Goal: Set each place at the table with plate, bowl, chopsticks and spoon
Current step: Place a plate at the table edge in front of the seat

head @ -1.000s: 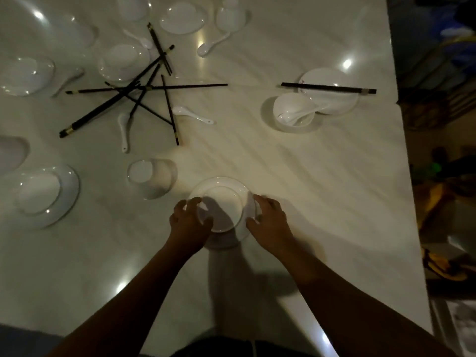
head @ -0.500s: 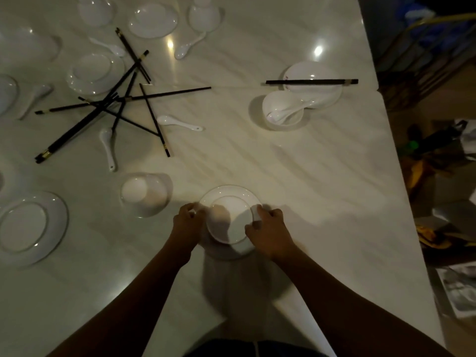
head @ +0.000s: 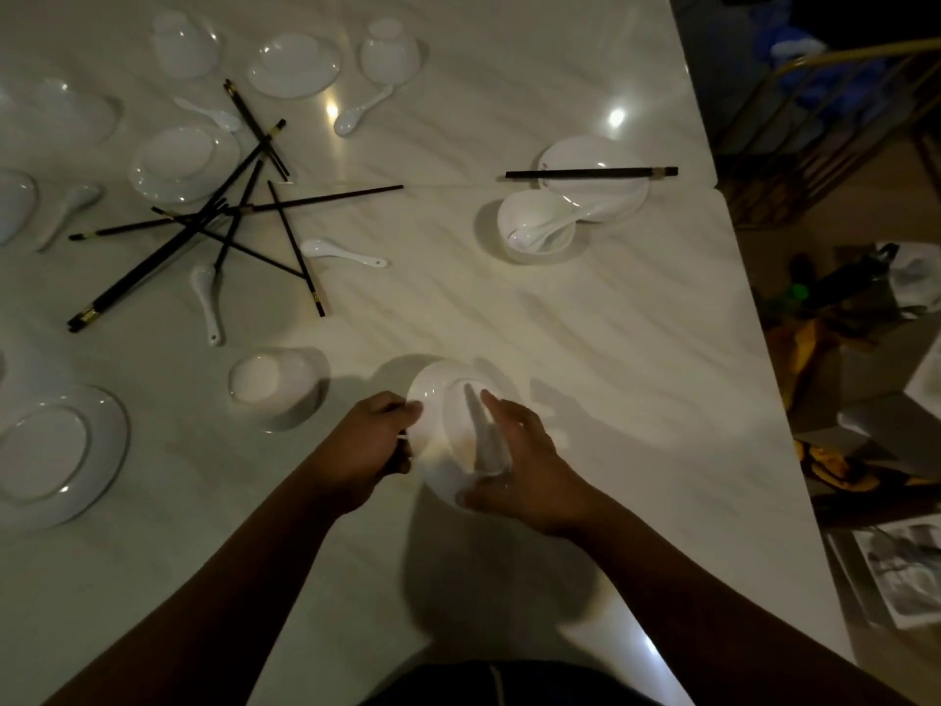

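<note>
- Both hands are on the plate (head: 443, 400), just to the right of the overturned bowl (head: 275, 387), and it is tipped up off the table (head: 585, 349).
- The left hand (head: 374, 443) pinches the rim on the side nearest that bowl; fingers curl tight on the edge.
- The right hand (head: 529, 471) grips the opposite, near rim, with the thumb hooked at the bottom edge and one finger reaching up across the face.
- My read: this is a turn-over, getting the plate face up for a new place.
- To do it well, keep both rim grips firm, since glazed china is slick. Roll it in the air, then lower it flat rather than dropping an edge on the stone.
- Set it down to the right of the bowl, with room beside it for that bowl.
- The plate itself: white, glossy, round and shallow. I can't tell which face is up.
- Beyond the bowl lie the tangled chopsticks (head: 203, 236) and a loose spoon (head: 341, 252), ready to collect.
</note>
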